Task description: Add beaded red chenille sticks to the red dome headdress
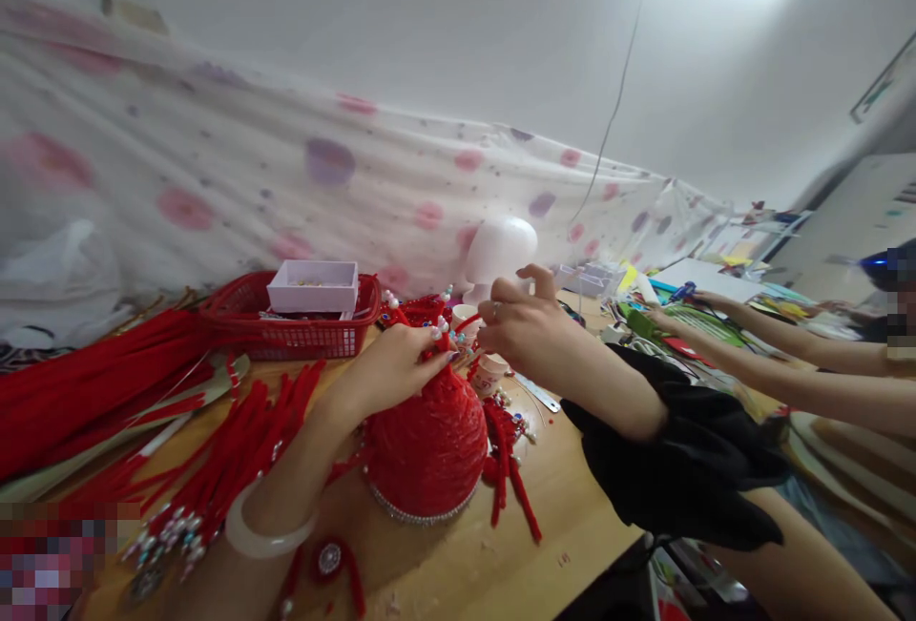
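Observation:
A red domed headpiece [427, 449] with a beaded rim stands on the wooden table, red beaded strands rising from its top. My left hand [401, 368] pinches the base of those strands at the crown. Just right of the top, my right hand [526, 320] is raised with bent fingers closed around something I cannot make out, near a red strand end. Paper cups [489, 373] stand behind the headpiece. Red beaded tassels [507, 454] lie to its right, and a red piece with a round silver ornament [330, 558] lies in front.
Behind stand a red basket [307, 342] holding a white box [313, 287] and a white foam head [502, 249]. Red cords [250, 430] cover the left side. Another person's arms [787, 354] reach over clutter at right.

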{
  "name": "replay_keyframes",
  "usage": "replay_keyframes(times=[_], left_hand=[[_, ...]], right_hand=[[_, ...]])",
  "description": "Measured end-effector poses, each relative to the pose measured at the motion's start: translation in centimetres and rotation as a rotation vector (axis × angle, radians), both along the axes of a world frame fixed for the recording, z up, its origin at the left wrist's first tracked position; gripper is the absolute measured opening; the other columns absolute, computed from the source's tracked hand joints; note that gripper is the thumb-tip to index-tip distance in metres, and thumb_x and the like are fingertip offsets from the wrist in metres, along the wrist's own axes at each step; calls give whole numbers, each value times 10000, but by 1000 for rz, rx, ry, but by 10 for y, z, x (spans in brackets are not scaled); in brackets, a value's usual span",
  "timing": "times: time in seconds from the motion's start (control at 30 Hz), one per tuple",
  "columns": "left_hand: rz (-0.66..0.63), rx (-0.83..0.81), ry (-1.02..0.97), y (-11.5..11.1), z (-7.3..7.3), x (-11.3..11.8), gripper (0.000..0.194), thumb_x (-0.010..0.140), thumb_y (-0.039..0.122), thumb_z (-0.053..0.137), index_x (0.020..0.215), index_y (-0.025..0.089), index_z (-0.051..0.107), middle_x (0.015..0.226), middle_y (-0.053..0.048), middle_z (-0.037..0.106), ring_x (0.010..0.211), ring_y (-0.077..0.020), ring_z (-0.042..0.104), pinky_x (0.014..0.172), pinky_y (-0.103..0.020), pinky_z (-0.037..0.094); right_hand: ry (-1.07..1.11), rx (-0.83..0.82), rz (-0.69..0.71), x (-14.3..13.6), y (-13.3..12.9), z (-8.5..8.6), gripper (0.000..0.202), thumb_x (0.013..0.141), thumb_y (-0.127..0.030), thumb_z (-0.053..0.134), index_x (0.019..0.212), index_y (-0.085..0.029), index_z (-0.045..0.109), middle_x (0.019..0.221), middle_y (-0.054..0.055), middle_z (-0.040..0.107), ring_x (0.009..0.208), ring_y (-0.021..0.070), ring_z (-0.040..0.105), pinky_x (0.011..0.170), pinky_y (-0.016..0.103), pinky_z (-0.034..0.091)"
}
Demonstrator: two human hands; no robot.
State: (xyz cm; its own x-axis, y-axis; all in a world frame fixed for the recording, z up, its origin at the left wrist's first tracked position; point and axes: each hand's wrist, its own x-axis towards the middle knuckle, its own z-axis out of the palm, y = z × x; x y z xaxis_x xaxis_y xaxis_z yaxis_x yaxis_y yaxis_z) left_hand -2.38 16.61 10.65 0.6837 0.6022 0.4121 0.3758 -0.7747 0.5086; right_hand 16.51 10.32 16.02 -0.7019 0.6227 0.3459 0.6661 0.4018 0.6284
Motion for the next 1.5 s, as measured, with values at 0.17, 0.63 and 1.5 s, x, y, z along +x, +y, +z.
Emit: replay_keyframes(times=[0.17,0.63,1.5], left_hand=[[3,-12,9,0,-1,1,227,932,283,509,848,173,688,804,-57,752,752,-208,694,662,-270,460],[-20,-9,-16,-1,0,-1,221,915,236,521,890,180,734,858,-64,770,800,-214,701,708,-276,486],[27,98,-120,-23,9,-4,60,835,179,668,858,189,722,905,-27,744,879,-182,676,838,-285,485]], right_hand=[[-40,11,10,-3,0,-1,252,813,-84,694,611,-223,635,690,3,644,929,246,484,952,455,164],[6,-87,-5,-3,-5,5,226,771,-141,768,611,-226,632,677,-11,624,920,243,488,923,441,164],[1800,-689,159,35,-57,-87,321,965,-519,474,810,-238,463,649,-32,567,558,152,525,559,288,412]])
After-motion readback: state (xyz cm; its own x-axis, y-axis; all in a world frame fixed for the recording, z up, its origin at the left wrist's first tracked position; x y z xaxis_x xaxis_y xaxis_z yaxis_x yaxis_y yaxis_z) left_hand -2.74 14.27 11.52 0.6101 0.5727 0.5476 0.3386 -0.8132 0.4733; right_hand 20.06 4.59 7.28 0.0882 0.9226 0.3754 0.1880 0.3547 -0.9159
